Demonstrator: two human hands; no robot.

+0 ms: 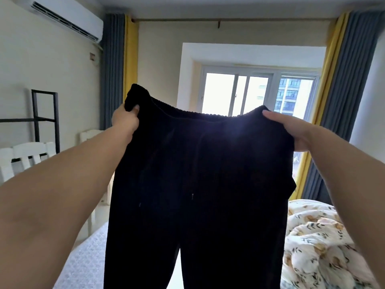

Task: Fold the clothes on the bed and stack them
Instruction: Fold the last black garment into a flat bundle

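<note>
A pair of black trousers (200, 184) hangs upright in front of me, held up by its ribbed waistband with both legs dangling down out of frame. My left hand (125, 119) grips the left corner of the waistband, thumb on the front. My right hand (291, 130) pinches the right corner, thumb lying along the top edge. A drawstring hangs at the front. The trousers hide most of the bed (83, 257) below.
A floral quilt (316, 243) is bunched on the bed at lower right. White slatted furniture (27, 157) and a black metal rack (44, 117) stand at left. A window (258, 94) with grey-and-yellow curtains is ahead.
</note>
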